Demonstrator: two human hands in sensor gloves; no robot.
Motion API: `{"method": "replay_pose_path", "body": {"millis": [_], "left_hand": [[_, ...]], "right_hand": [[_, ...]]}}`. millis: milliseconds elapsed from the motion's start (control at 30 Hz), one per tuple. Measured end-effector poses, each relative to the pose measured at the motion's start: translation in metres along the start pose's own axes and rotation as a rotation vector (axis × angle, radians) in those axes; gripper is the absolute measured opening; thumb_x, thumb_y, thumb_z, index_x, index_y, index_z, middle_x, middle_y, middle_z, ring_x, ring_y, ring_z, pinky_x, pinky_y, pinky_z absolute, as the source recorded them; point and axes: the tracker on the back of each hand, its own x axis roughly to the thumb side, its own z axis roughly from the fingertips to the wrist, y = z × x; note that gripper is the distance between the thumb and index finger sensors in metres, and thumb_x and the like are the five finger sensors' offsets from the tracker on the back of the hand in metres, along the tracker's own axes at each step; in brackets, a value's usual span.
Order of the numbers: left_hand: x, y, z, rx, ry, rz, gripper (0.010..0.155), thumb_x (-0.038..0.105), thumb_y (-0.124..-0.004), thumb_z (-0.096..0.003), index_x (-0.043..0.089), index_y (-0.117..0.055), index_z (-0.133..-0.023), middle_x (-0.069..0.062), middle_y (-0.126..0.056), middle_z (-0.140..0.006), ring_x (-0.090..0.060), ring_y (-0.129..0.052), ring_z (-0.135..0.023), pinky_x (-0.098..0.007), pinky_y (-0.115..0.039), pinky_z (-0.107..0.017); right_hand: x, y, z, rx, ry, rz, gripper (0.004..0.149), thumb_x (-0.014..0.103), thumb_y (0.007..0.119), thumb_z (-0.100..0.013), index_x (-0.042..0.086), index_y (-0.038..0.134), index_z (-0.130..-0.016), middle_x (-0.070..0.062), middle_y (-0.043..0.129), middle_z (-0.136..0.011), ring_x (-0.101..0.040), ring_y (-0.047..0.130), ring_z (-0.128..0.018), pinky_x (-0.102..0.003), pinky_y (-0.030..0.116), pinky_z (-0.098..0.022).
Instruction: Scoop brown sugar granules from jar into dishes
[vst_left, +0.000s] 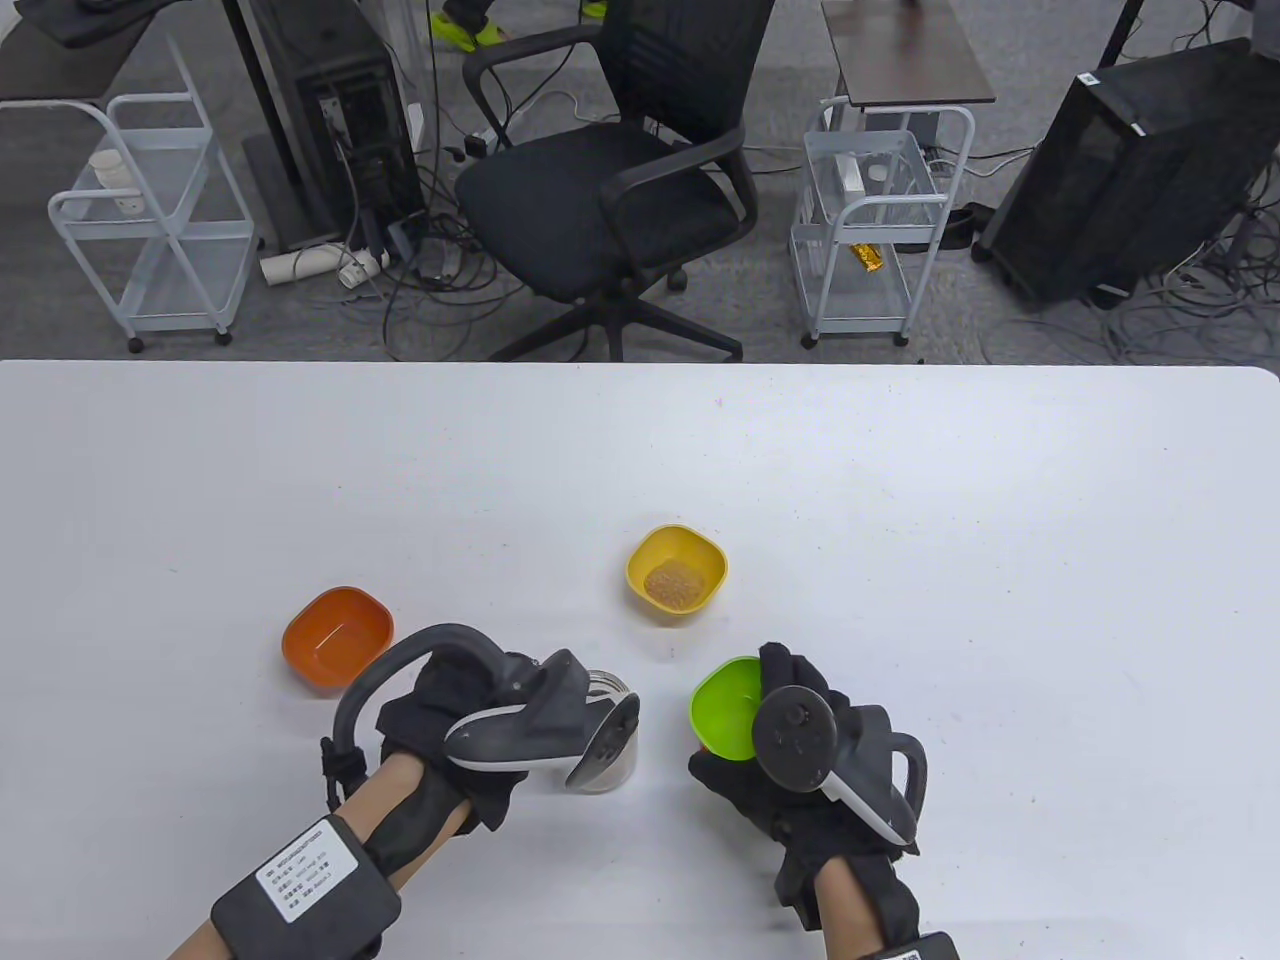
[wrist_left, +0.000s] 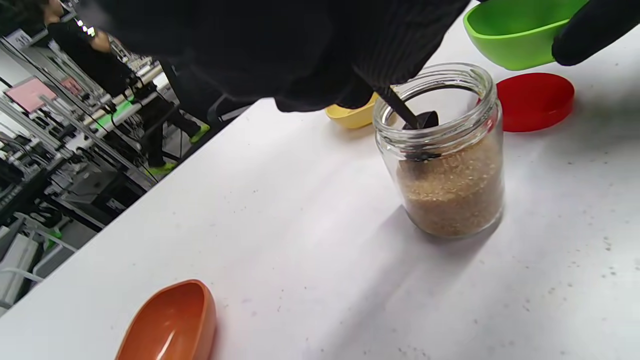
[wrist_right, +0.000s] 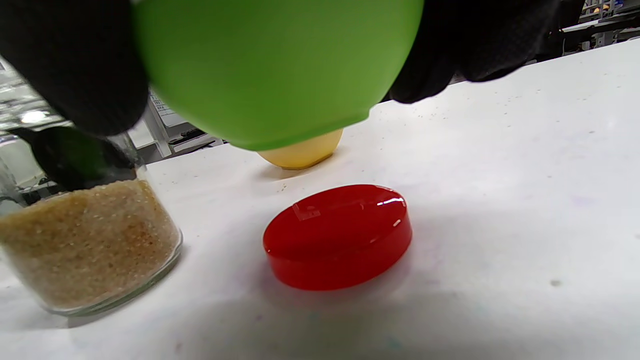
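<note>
Black-gloved left fingers (wrist_left: 370, 87) pinch spoon (wrist_left: 417, 122) in unlabelled jar (wrist_left: 450, 190); right fingers (wrist_right: 475, 45) grip green dish (wrist_right: 275, 65)

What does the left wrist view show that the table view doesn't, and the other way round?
Only the left wrist view: the black spoon dipped in the jar, and the red lid on the table. Only the table view: sugar in the yellow dish, and the right hand holding the green dish. Both: the orange dish.
</note>
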Motion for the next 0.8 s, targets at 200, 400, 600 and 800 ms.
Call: {"method": "replay_pose_path", "body": {"millis": [200,400,600,800], "left_hand": [[-0.011,-0.001,-0.009,-0.080,-0.038,0.108,0.043,0.040,-0.080,-0.0617,0.020,-0.084,-0.099,0.000,-0.102,-0.068,-0.013,-0.102,-0.030,-0.038,-0.091,-0.033],[-0.031,-0.007,-0.018,-0.151,-0.079,0.272,0.043,0.040,-0.080,-0.0614,0.019,-0.086,-0.098,0.001,-0.103,-0.066,-0.011,-0.103,-0.028,-0.036,-0.093,-0.031],[-0.050,-0.020,-0.027,-0.200,-0.144,0.478,0.043,0.040,-0.080,-0.0611,0.017,-0.087,-0.097,0.002,-0.104,-0.064,-0.009,-0.103,-0.026,-0.035,-0.093,-0.029],[-0.072,-0.039,-0.031,-0.240,-0.204,0.700,0.044,0.040,-0.080,-0.0604,0.014,-0.089,-0.095,0.002,-0.105,-0.061,-0.008,-0.103,-0.023,-0.034,-0.094,-0.026]], "right_hand": [[-0.001,0.000,0.000,0.001,0.005,-0.004,0.113,0.069,0.085,-0.041,-0.003,0.037,-0.113,-0.030,0.053,-0.117,-0.052,0.076,-0.090,-0.067,0.065,-0.070],[-0.002,0.000,0.000,0.004,0.008,-0.007,0.113,0.069,0.085,-0.041,-0.002,0.037,-0.113,-0.030,0.053,-0.117,-0.052,0.076,-0.090,-0.067,0.065,-0.070],[-0.003,0.000,0.000,0.010,0.009,-0.009,0.113,0.069,0.085,-0.041,-0.003,0.037,-0.113,-0.030,0.053,-0.117,-0.052,0.076,-0.090,-0.067,0.065,-0.070],[-0.003,-0.001,0.000,0.012,0.009,-0.009,0.112,0.069,0.085,-0.041,-0.003,0.037,-0.113,-0.031,0.053,-0.117,-0.053,0.076,-0.090,-0.067,0.065,-0.070]]}}
